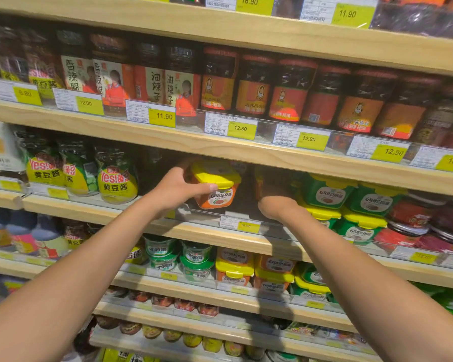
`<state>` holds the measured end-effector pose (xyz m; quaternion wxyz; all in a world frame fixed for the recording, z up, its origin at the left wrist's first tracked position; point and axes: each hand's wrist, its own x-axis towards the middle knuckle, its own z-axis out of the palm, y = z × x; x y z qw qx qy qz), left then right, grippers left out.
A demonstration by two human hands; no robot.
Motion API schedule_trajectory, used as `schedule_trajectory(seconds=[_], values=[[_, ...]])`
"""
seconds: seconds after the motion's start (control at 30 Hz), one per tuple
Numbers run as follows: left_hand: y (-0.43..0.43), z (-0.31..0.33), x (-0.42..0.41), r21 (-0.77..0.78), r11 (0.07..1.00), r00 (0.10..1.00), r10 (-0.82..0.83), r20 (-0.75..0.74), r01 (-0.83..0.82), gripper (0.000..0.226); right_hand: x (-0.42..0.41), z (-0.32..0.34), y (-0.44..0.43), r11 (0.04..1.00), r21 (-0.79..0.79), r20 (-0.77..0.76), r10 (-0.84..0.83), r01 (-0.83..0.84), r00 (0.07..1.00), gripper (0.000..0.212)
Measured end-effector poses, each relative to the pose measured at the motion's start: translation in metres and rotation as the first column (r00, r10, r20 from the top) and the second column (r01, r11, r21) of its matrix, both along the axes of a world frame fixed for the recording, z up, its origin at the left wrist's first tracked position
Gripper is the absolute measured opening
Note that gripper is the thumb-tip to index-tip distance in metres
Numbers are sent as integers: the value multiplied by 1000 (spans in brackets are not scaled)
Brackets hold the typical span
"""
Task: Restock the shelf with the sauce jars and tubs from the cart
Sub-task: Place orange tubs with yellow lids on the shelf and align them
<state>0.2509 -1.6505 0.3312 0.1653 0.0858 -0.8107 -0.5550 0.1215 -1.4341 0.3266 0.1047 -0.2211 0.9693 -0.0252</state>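
Observation:
An orange sauce tub with a yellow lid point(218, 195) is held at the front of the third shelf point(194, 232). My left hand point(177, 190) grips it from the left, thumb along the lid's front edge. My right hand point(276, 205) reaches into the dark gap just right of it, wrist bent and fingers hidden in shadow. A sliver of a second orange tub point(258, 184) shows beside that hand; whether the hand holds it is unclear. The cart is out of view.
Green tubs with yellow lids point(327, 195) are stacked right of the gap, and green-yellow sauce jars point(117, 178) stand to its left. Chili-sauce jars point(254, 90) fill the shelf above, more tubs point(233, 270) the shelf below. A clear price rail point(239, 226) runs along the shelf front.

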Motion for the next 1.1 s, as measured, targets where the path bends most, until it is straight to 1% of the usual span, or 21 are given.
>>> schedule_trajectory(seconds=[0.07, 0.13, 0.2, 0.33, 0.37, 0.4, 0.43, 0.47, 0.5, 0.53, 0.57, 0.6, 0.67, 0.73, 0.77, 0.83, 0.87, 0.9, 0.97, 1.1], values=[[0, 0, -17, -66, 998, 993, 33, 117, -25, 47, 0, -1, 1, 999, -31, -31, 3, -4, 1000, 43], [2, -2, -28, -83, 996, 966, 49, 253, -28, 54, -1, -3, 3, 997, -76, -52, -22, 18, 998, 41], [2, -6, -40, -93, 996, 945, 40, 324, -10, 64, -2, -5, 5, 994, -100, -36, -45, 41, 998, 41], [0, -9, -47, -102, 993, 895, -10, 446, 62, 63, 1, -3, 6, 994, -102, -18, -45, 43, 999, 41], [-2, -8, -48, -109, 989, 898, -46, 437, 104, 63, 2, -3, 7, 993, -109, -34, -49, 45, 998, 40], [-4, -6, -48, -125, 983, 916, -74, 395, 133, 63, 3, -4, 8, 992, -116, -53, -53, 46, 997, 38], [-6, -4, -49, -188, 969, 939, -91, 331, 160, 64, 3, -6, 10, 992, -120, -65, -57, 49, 996, 37], [-8, -4, -51, -274, 950, 959, -71, 274, 149, 65, 4, -8, 11, 992, -119, -73, -60, 51, 996, 36], [-9, -5, -55, -394, 910, 968, -25, 251, 126, 62, 4, -10, 12, 992, -119, -77, -61, 51, 995, 36], [-5, -2, -55, -510, 852, 960, 29, 278, 122, 55, 4, -12, 12, 992, -119, -83, -60, 50, 995, 35], [0, -1, -55, -616, 778, 933, 120, 338, 124, 50, 4, -13, 12, 991, -122, -88, -61, 50, 994, 35], [4, -3, -57, -686, 714, 909, 186, 374, 136, 49, 4, -14, 11, 990, -130, -90, -64, 52, 994, 35], [6, -10, -67, -715, 680, 893, 207, 399, 162, 48, 4, -15, 11, 988, -144, -94, -72, 58, 993, 35], [6, -16, -76, -755, 629, 901, 200, 386, 184, 47, 4, -16, 12, 987, -151, -98, -72, 56, 993, 37], [5, -17, -82, -767, 617, 920, 175, 352, 176, 45, 5, -15, 12, 987, -151, -101, -72, 57, 992, 37], [9, -14, -90, -760, 637, 977, 46, 207, 131, 37, 5, -15, 12, 988, -150, -109, -65, 48, 992, 38], [14, -12, -93, -761, 640, 991, -13, 131, 109, 37, 4, -15, 12, 988, -151, -113, -62, 44, 992, 38], [16, -11, -97, -774, 628, 996, -34, 82, 86, 39, 3, -16, 12, 987, -155, -117, -59, 40, 991, 38], [21, -12, -106, -791, 610, 999, -39, 35, 51, 41, 1, -18, 12, 986, -164, -120, -56, 36, 991, 38], [22, -19, -124, -784, 618, 998, -49, 26, 51, 40, -2, -20, 12, 985, -168, -109, -55, 36, 993, 36]])
